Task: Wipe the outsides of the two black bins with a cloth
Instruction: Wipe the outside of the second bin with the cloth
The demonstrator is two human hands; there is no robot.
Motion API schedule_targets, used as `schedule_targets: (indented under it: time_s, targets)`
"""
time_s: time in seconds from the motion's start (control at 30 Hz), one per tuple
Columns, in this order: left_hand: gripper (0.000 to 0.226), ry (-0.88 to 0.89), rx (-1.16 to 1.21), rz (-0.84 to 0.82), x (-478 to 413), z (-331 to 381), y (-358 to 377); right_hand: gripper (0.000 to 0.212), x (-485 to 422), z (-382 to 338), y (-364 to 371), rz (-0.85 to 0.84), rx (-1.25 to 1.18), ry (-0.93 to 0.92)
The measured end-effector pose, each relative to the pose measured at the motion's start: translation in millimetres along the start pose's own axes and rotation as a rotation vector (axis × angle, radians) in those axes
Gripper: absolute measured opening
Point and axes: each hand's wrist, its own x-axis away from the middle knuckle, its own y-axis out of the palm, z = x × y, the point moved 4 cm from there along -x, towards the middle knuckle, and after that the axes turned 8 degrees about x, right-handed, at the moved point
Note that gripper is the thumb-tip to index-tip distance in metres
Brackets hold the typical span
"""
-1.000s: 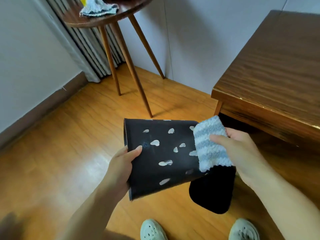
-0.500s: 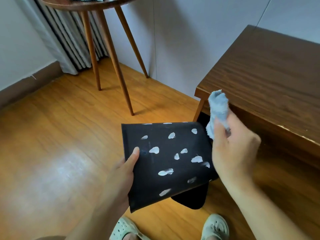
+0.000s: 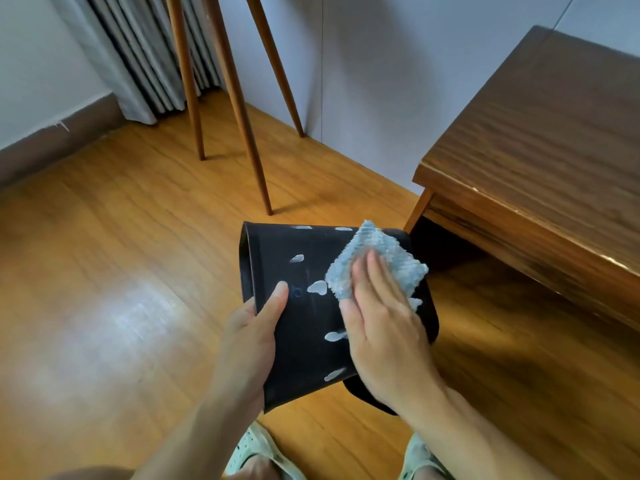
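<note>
Bin (image 3: 304,327) held over floor (image 3: 121,271), w/ table (image 3: 540,161) close right.

White-spotted black bin (image 3: 304,327) under blue cloth (image 3: 377,261)

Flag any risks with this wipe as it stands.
1. The left hand holds the bin in the air by one edge; pressure from the right hand could twist it out of that grip.
2. The flat hand only presses the cloth, which may slide off.
3. White spots could smear.
</note>
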Motion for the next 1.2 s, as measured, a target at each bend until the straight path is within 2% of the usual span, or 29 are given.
schedule_targets:
  time_s: [0.13,0.23,0.33,0.47,0.53,0.6,0.67,0.77,0.83,0.87,0.97,1.0,1.03,1.1,1.2]
  targets:
    - [0.034,0.001,0.034,0.005,-4,-4,0,0.061,25,-38,10,-0.005,0.041,-0.225]
    - [0.036,-0.002,0.046,0.009,-4,-7,1,0.058,24,-36,8,0.064,0.086,-0.258]
    - [0.033,-0.005,0.041,-0.018,0,-5,3,0.056,6,-10,-7,0.123,0.101,-0.125]
    - [0.032,0.024,-0.010,-0.055,5,-5,9,0.053,-20,46,-33,0.091,0.034,0.252]
    - [0.036,0.051,-0.058,-0.055,6,-5,10,0.055,-22,49,-33,0.067,0.026,0.293]
    - [0.046,0.096,-0.085,-0.067,4,-4,12,0.054,-15,29,-21,0.026,-0.003,0.200]
    - [0.056,0.160,-0.143,-0.074,3,-2,12,0.055,2,-4,-7,0.002,-0.059,0.027]
    - [0.056,0.216,-0.142,-0.094,3,-1,10,0.055,25,-31,11,-0.012,-0.062,-0.190]
    - [0.061,0.186,-0.141,-0.096,4,-2,9,0.054,19,-24,8,0.038,0.000,-0.203]
    - [0.066,0.162,-0.155,-0.092,7,-3,9,0.053,11,-14,3,0.076,0.020,-0.150]
    - [0.075,0.149,-0.216,-0.086,11,-5,11,0.049,-20,26,-17,0.061,-0.088,0.152]
    - [0.079,0.164,-0.235,-0.098,12,-4,14,0.048,-23,32,-17,0.044,-0.137,0.199]
    - [0.084,0.189,-0.246,-0.116,11,-4,15,0.049,-22,29,-16,0.041,-0.164,0.191]
    - [0.086,0.241,-0.243,-0.156,10,-1,18,0.049,-6,4,-7,0.047,-0.164,0.049]
    - [0.065,0.264,-0.145,-0.177,7,0,16,0.048,27,-34,11,0.063,-0.144,-0.206]
